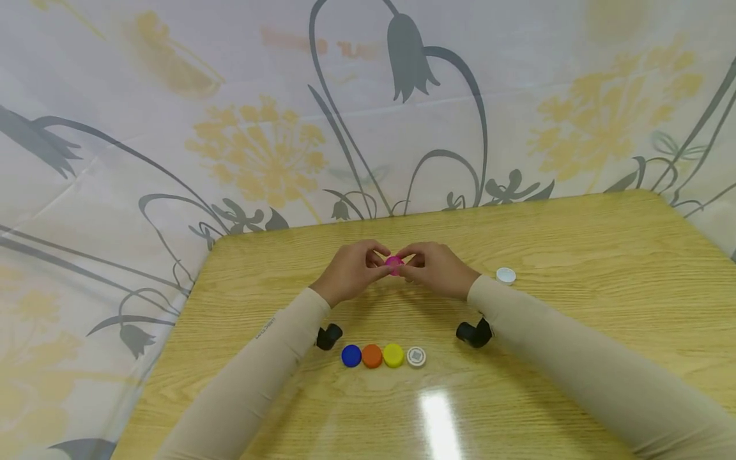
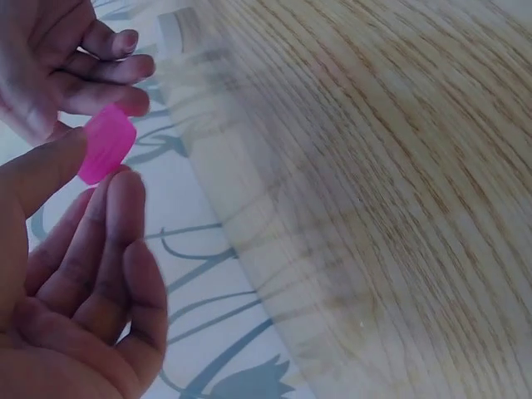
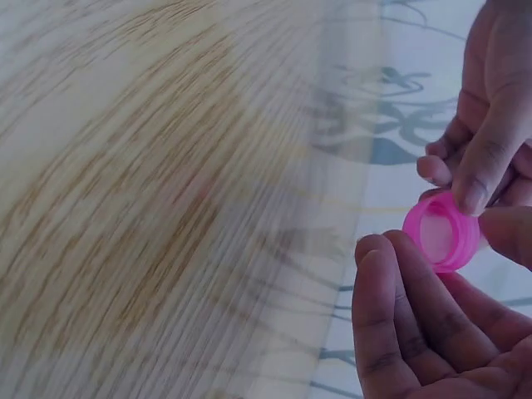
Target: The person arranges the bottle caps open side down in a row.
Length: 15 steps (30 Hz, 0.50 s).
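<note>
Above the wooden table, a pink bottle cap [image 1: 394, 263] is held between both hands. My left hand [image 1: 354, 269] pinches its left side with thumb and fingertips. From the other side my right hand [image 1: 438, 269] pinches it too. Seen from the right wrist, the cap [image 3: 442, 234] shows its open hollow side with a paler inside. In the left wrist view the cap [image 2: 108, 145] is turned edge-on, near the left thumb and index finger.
Closer to me a row of caps lies on the table [image 1: 575, 332]: blue [image 1: 351, 356], orange [image 1: 372, 356], yellow [image 1: 393, 354] and white [image 1: 416, 356]. Another white cap [image 1: 506, 276] lies beyond my right forearm. Behind the table hangs a flower-patterned sheet [image 1: 356, 115].
</note>
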Each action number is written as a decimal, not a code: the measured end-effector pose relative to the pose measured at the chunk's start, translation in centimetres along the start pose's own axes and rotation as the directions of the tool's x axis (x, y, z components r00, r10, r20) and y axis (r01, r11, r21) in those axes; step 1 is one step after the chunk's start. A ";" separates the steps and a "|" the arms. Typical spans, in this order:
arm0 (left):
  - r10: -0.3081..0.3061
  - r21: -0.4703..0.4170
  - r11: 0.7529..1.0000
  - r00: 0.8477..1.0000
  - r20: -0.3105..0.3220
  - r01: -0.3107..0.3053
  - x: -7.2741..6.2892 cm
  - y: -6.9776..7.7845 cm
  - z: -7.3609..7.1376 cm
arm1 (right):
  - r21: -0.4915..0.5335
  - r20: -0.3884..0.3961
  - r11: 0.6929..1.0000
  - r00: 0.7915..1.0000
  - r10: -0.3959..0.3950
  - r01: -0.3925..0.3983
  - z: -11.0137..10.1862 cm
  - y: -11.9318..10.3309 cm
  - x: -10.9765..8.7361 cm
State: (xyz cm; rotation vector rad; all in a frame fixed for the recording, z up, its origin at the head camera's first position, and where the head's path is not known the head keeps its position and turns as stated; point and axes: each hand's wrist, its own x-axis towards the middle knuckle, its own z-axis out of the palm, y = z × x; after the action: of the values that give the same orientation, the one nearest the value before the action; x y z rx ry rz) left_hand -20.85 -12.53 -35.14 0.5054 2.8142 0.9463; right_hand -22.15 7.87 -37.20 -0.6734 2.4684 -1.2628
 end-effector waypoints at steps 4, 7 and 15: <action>0.024 0.025 0.999 0.999 -0.031 -0.023 -0.1 0.1 0.0 | 0.090 0.013 0.995 0.999 0.051 -0.052 -0.3 -0.1 -0.1; 0.060 0.032 0.998 0.997 -0.039 -0.059 -0.2 0.2 0.1 | 0.119 0.011 0.990 0.997 0.072 -0.073 -0.4 -0.3 -0.2; 0.171 0.185 0.970 0.983 -0.064 -0.156 -0.5 0.2 0.4 | 0.109 -0.003 0.992 0.998 0.069 -0.068 -0.4 -0.2 -0.3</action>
State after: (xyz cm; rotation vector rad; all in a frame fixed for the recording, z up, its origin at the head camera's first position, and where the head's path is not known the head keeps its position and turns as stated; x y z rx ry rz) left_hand -20.24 -12.35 -35.34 0.7486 2.9849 0.7578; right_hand -22.02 8.21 -36.75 -0.5526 2.3863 -1.3643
